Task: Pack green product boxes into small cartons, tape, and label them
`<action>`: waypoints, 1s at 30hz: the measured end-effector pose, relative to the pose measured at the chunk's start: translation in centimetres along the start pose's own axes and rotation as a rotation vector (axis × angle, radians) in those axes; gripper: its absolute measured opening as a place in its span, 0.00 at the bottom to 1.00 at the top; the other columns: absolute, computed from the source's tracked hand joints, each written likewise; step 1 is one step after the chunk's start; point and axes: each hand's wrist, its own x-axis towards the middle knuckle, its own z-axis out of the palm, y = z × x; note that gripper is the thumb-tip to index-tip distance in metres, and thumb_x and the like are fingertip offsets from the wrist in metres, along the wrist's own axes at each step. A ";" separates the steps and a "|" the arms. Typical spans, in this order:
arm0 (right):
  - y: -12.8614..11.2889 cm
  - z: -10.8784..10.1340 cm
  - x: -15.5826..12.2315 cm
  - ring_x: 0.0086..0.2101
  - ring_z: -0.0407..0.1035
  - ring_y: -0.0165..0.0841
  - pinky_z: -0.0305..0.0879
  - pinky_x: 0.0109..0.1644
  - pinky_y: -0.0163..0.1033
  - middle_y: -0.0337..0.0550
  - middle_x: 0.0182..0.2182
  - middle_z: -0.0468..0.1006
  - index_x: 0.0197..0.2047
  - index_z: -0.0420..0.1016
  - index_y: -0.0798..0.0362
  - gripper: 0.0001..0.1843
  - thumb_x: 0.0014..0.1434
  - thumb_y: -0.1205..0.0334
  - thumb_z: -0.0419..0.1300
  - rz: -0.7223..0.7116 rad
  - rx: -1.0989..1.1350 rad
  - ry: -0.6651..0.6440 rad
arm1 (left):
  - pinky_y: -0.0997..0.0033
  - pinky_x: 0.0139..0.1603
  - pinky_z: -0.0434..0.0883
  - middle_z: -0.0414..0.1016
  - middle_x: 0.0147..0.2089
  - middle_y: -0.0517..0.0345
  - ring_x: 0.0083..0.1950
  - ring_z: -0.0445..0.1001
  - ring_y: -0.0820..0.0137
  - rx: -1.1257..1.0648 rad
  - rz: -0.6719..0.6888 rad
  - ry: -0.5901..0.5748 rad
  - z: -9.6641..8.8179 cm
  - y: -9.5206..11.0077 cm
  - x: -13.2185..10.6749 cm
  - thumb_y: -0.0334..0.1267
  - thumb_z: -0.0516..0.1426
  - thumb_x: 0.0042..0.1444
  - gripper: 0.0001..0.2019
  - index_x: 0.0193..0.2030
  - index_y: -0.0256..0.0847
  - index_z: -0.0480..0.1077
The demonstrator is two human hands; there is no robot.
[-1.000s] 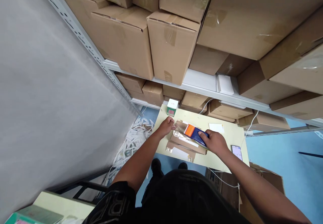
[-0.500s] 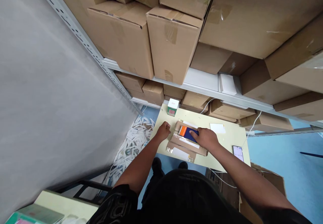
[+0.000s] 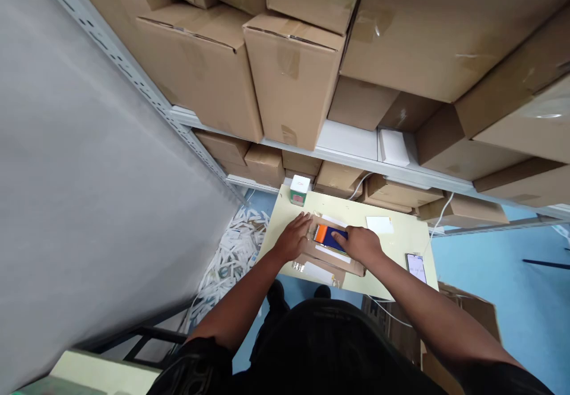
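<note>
Since half a second ago, my left hand [image 3: 294,237], then curled beside the cardboard package [image 3: 357,266], has opened and come over its left edge; the blue-and-orange tool is in nearly the same place. Leftmost now, white paper strips [image 3: 236,246] lie heaped on the floor. Taped cartons [image 3: 291,83] crowd the shelf [image 3: 350,139] ahead, contents hidden. At the far left corner of the desk [image 3: 405,243] stands a small green-and-white box [image 3: 299,190], its white top on; I can't see inside. Nearer me, my left hand is flat, fingers extended, holding nothing that I can see. Beside it lies the package, near the middle of the desk, with white strips along it; a flat cardboard piece with a white label [image 3: 318,272] sits just in front. Over the package is the blue-and-orange tool [image 3: 329,236], gripped in my right hand [image 3: 363,243], thumb on top. Farther right are a white card [image 3: 379,224] and a lit phone [image 3: 416,267]. Beyond the desk's right end stands a brown carton [image 3: 478,318], its inside not clear to me.
</note>
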 end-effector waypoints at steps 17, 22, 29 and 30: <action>3.6 -0.3 0.0 0.46 0.78 0.46 0.68 0.44 0.41 0.58 0.46 0.84 0.47 0.83 0.54 0.40 0.67 0.28 0.44 -0.080 0.144 -0.017 | 0.41 0.77 0.44 0.56 0.77 0.54 0.78 0.52 0.51 0.293 -0.054 -0.161 -0.9 3.2 -0.4 0.41 0.48 0.68 0.30 0.76 0.51 0.57; 9.2 1.1 -2.1 0.43 0.78 0.45 0.65 0.42 0.40 0.56 0.42 0.84 0.42 0.82 0.54 0.40 0.67 0.28 0.44 -0.058 0.167 0.015 | 0.41 0.77 0.43 0.55 0.78 0.54 0.79 0.50 0.51 0.362 -0.067 -0.187 -0.9 3.7 -0.4 0.41 0.48 0.68 0.31 0.77 0.50 0.55; 21.1 4.3 -6.5 0.38 0.76 0.42 0.58 0.38 0.39 0.52 0.34 0.83 0.36 0.80 0.53 0.35 0.69 0.32 0.46 0.000 0.157 0.038 | 0.42 0.76 0.47 0.52 0.79 0.56 0.79 0.49 0.52 0.441 -0.069 -0.219 -0.9 3.6 -0.3 0.42 0.45 0.69 0.31 0.78 0.50 0.52; 22.5 4.9 -6.9 0.38 0.76 0.42 0.58 0.39 0.39 0.52 0.34 0.83 0.36 0.80 0.52 0.35 0.69 0.33 0.46 0.017 0.154 0.032 | 0.43 0.75 0.47 0.52 0.79 0.56 0.79 0.50 0.52 0.447 -0.068 -0.223 -0.9 3.6 -0.3 0.42 0.46 0.69 0.31 0.78 0.50 0.52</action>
